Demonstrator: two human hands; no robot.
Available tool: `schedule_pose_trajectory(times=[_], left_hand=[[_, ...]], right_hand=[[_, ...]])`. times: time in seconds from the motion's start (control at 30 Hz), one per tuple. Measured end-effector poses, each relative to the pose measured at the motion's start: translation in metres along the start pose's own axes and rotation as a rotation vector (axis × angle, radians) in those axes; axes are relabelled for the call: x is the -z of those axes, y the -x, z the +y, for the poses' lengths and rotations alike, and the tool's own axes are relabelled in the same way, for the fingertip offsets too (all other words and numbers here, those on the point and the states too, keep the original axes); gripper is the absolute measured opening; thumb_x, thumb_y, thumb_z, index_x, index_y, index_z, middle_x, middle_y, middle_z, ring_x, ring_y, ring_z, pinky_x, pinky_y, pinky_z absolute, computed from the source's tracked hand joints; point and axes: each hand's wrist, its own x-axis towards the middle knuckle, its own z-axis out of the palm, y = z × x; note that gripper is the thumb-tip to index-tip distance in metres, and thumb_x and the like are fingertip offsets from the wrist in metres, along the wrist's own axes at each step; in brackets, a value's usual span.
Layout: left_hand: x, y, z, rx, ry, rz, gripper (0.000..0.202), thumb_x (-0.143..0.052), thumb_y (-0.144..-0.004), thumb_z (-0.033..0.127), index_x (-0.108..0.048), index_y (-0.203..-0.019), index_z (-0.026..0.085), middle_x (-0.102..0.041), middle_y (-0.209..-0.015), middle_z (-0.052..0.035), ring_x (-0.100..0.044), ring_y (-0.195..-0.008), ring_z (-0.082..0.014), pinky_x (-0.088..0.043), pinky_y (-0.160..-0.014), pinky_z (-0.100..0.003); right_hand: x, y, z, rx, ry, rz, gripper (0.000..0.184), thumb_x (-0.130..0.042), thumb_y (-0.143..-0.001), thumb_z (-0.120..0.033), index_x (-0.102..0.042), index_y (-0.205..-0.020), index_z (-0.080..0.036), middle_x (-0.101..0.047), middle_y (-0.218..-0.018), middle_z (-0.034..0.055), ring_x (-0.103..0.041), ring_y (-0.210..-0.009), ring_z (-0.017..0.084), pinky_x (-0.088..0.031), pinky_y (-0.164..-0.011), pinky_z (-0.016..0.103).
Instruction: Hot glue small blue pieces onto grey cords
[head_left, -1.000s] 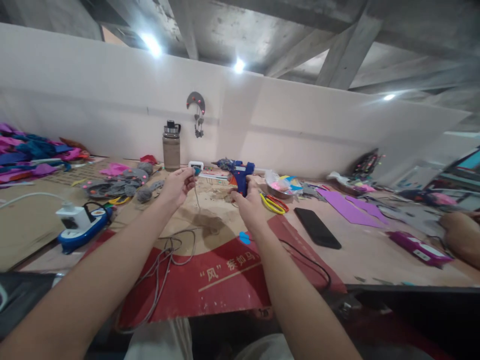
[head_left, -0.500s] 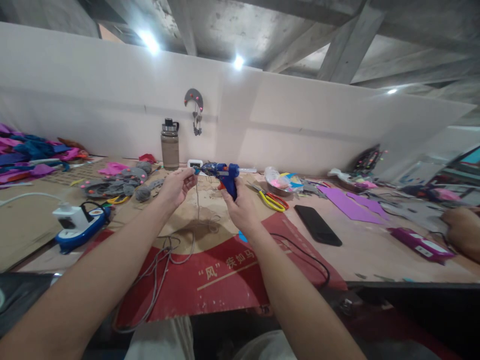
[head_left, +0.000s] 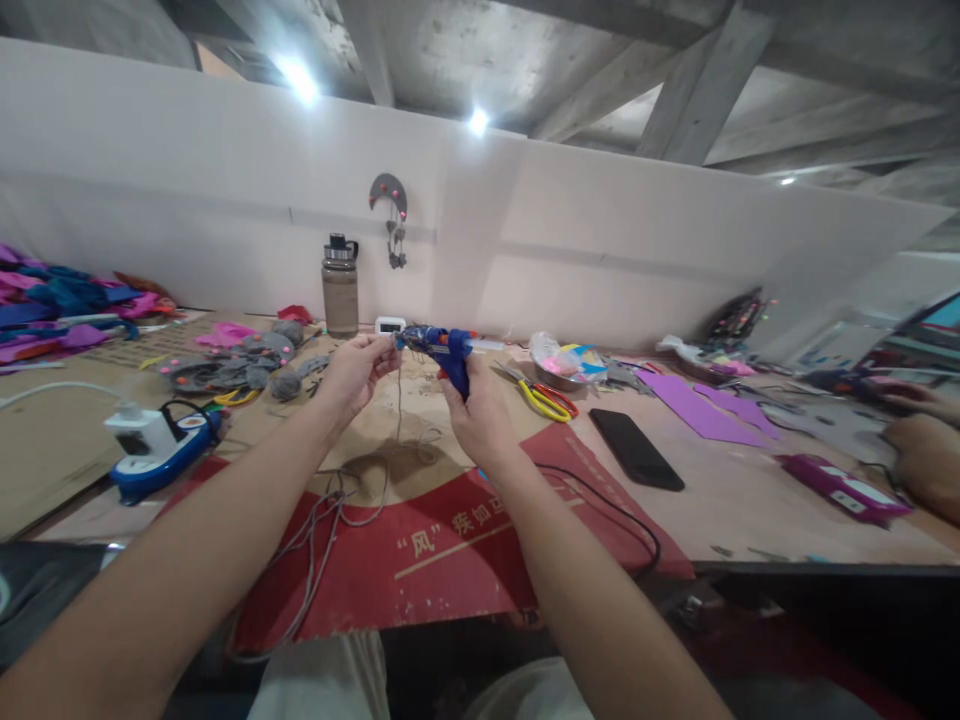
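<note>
My right hand (head_left: 481,412) is wrapped round the handle of a blue hot glue gun (head_left: 454,352), whose nozzle points left. A translucent glue stick (head_left: 486,345) sticks out of its back. My left hand (head_left: 357,376) is closed in a pinch on a small blue piece (head_left: 400,342) right at the nozzle; whether the two touch, I cannot tell. From this piece a thin grey cord (head_left: 399,400) hangs down to loose coils on the red and brown cardboard (head_left: 337,590). Fingers partly hide the piece.
Yellow- and red-handled tools (head_left: 546,402), a black phone (head_left: 636,450) and purple sheets (head_left: 697,408) lie to the right. A bottle (head_left: 340,290) stands behind; a blue power strip (head_left: 169,460) is at left. A co-worker's hand (head_left: 926,460) shows at the right edge.
The glue gun has shifted slightly left and tilted, so the glue stick shows at its back. My left hand has moved a little right. More of the co-worker's hands shows at the right edge.
</note>
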Motion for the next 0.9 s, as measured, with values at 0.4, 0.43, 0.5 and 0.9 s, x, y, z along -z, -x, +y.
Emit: schedule_pose_trajectory(times=[0.4,0.43,0.5,0.9], left_hand=[[-0.0006,0.0016,0.0046,-0.061,0.013,0.053,0.013,-0.070,-0.061,0.015,-0.058,-0.061,0.012,-0.055,-0.056,0.0009,-0.051,-0.052,-0.0061,-0.046,-0.054,-0.018],[-0.0008,0.0020,0.0050,-0.060,0.013,0.053,0.012,-0.070,-0.061,0.015,-0.058,-0.061,0.012,-0.055,-0.056,0.0008,-0.051,-0.053,-0.0062,-0.046,-0.055,-0.018],[-0.0014,0.0027,0.0050,-0.058,0.006,0.045,0.012,-0.069,-0.062,0.015,-0.058,-0.060,0.012,-0.055,-0.056,0.0005,-0.051,-0.053,-0.0062,-0.046,-0.055,-0.018],[-0.0008,0.0004,0.0022,-0.062,-0.002,0.035,0.013,-0.070,-0.060,0.016,-0.058,-0.060,0.011,-0.055,-0.057,-0.0001,-0.051,-0.052,-0.0063,-0.045,-0.053,-0.019]], right_hand=[[0.0000,0.0008,0.0009,-0.013,0.059,0.015,0.036,-0.042,-0.086,-0.029,-0.046,-0.119,-0.014,-0.059,-0.107,0.0159,-0.056,-0.095,0.027,-0.044,-0.083,0.043],[-0.0002,0.0008,0.0010,-0.015,0.057,0.017,0.036,-0.041,-0.086,-0.029,-0.046,-0.118,-0.015,-0.059,-0.107,0.0158,-0.056,-0.096,0.027,-0.044,-0.083,0.043],[-0.0004,0.0008,0.0003,-0.017,0.058,0.017,0.036,-0.041,-0.086,-0.030,-0.046,-0.118,-0.015,-0.060,-0.106,0.0158,-0.056,-0.095,0.027,-0.044,-0.083,0.043],[0.0007,0.0016,-0.0004,-0.029,0.063,0.014,0.038,-0.042,-0.086,-0.030,-0.046,-0.120,-0.014,-0.060,-0.107,0.0163,-0.057,-0.093,0.027,-0.044,-0.081,0.042]])
